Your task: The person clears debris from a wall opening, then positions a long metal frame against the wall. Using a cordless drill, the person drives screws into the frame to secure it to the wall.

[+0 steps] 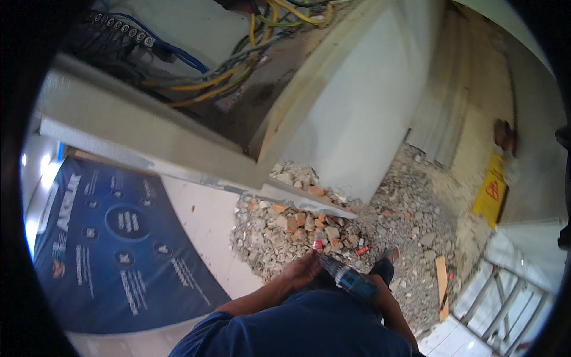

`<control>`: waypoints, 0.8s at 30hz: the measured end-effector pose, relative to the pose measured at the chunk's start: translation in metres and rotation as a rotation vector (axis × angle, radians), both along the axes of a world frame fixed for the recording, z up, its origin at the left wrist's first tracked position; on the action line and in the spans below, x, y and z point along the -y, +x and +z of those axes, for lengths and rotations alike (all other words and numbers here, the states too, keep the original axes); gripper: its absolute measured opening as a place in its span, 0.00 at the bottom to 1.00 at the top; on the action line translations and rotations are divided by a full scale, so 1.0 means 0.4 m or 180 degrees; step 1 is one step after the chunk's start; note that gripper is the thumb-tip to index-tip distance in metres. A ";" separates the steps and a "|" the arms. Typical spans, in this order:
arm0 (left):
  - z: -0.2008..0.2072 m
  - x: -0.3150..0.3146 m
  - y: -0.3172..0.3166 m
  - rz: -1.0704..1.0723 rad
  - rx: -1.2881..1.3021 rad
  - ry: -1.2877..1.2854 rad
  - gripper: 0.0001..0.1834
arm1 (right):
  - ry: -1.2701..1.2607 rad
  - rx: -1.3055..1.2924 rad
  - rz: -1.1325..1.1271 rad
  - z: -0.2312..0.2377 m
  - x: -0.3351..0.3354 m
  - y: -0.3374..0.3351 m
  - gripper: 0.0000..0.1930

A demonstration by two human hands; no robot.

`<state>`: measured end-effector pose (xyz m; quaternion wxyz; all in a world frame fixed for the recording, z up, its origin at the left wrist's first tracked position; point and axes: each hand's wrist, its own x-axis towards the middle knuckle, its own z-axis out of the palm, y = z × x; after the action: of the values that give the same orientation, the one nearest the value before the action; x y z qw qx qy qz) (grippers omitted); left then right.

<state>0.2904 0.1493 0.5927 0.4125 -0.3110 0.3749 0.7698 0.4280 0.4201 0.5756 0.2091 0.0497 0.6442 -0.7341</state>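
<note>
A blue and black cordless drill (pixel 352 281) is held in front of my body, its chuck end toward my left hand. My right hand (pixel 380 287) is closed round its handle, partly hidden by the tool's body. The fingers of my left hand (pixel 302 269) are drawn together beside the drill's front end. A small red and clear piece (pixel 318 244) shows at those fingertips; its kind is too small to tell. Below lies a heap of broken rubble (pixel 285 223), with a red object (pixel 362 251) on it.
A cabinet (pixel 148 131) with cables (pixel 208 89) stands ahead, its white door (pixel 363 113) swung out. At left lies a dark blue printed sheet (pixel 128 268). A yellow warning sign (pixel 491 190), a wooden strip (pixel 442 282) and a ladder (pixel 505 303) are at right.
</note>
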 end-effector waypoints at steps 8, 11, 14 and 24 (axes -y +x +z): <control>-0.018 -0.139 0.111 0.0356 0.0275 -0.0079 0.18 | -0.0084 0.0241 0.0643 -0.057 -0.191 -0.020 0.20; -0.004 -0.125 0.132 0.1426 0.1148 0.0397 0.17 | -0.0327 0.0669 0.0764 -0.044 -0.195 -0.043 0.24; -0.004 -0.100 0.155 0.1013 0.0578 -0.0417 0.15 | -0.0159 0.0476 0.0969 -0.038 -0.178 -0.067 0.22; -0.004 -0.057 0.174 0.1170 0.0684 0.0056 0.14 | -0.0264 0.0321 0.1120 -0.071 -0.121 -0.038 0.20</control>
<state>0.3600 0.1723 0.5912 0.3054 -0.4509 0.2590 0.7977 0.4129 0.4686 0.5470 0.3681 -0.0356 0.6008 -0.7087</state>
